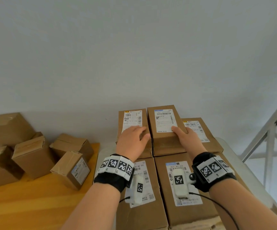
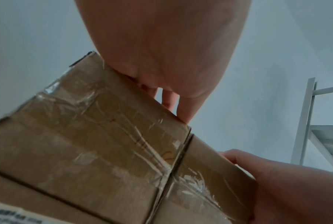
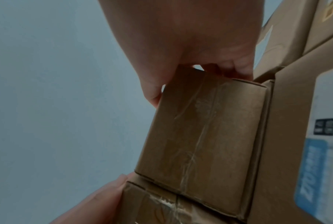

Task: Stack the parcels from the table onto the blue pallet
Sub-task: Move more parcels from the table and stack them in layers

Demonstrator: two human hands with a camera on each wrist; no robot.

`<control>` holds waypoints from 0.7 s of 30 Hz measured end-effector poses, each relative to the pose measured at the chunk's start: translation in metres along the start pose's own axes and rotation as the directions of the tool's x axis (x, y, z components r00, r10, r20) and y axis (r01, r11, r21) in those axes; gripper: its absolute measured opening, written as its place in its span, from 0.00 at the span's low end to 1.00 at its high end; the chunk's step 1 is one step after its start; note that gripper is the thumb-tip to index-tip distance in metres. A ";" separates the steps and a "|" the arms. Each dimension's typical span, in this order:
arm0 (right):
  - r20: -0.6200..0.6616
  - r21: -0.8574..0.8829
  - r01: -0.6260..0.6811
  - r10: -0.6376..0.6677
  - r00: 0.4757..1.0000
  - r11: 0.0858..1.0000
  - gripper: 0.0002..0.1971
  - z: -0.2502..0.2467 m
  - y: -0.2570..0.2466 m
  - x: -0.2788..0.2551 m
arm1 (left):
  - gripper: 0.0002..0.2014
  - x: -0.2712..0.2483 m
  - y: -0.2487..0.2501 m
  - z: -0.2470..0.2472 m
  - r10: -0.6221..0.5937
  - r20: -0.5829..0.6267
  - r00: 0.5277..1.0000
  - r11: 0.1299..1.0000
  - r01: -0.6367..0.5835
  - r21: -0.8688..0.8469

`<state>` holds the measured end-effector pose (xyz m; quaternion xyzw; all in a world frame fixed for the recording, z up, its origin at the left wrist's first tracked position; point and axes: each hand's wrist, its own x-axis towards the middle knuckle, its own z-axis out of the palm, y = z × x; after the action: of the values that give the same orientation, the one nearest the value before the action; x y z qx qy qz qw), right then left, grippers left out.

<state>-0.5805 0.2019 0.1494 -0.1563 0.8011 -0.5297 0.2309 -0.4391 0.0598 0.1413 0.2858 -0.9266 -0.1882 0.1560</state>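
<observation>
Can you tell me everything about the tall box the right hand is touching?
The tall brown cardboard parcel stands level among the other stacked parcels, top face higher than its neighbours. A white shipping label with barcodes covers most of its top. Clear tape runs down its near end. The right hand holds its near right corner; the left hand rests on the shorter labelled box beside it.

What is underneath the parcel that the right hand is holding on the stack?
The parcel gripped by the right hand sits above a lower layer of labelled parcels. Whether it rests on them is unclear, and the blue pallet is covered from view.
</observation>
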 end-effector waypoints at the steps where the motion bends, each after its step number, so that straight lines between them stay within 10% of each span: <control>1: 0.007 -0.001 -0.005 0.005 1.000 1.000 0.23 0.000 0.000 0.001 | 0.23 0.000 0.000 0.000 0.004 -0.001 1.000 1.000 -0.004 0.006; 21: -0.284 -0.065 0.331 -0.335 0.898 0.941 0.26 0.026 -0.044 -0.054 | 0.26 -0.038 -0.012 -0.052 -0.085 -0.057 0.995 0.960 0.066 -0.270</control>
<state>-0.5210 0.1913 0.1928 -0.2131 0.7917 -0.5723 0.0154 -0.3827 0.0592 0.1751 0.3033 -0.8752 -0.3078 0.2175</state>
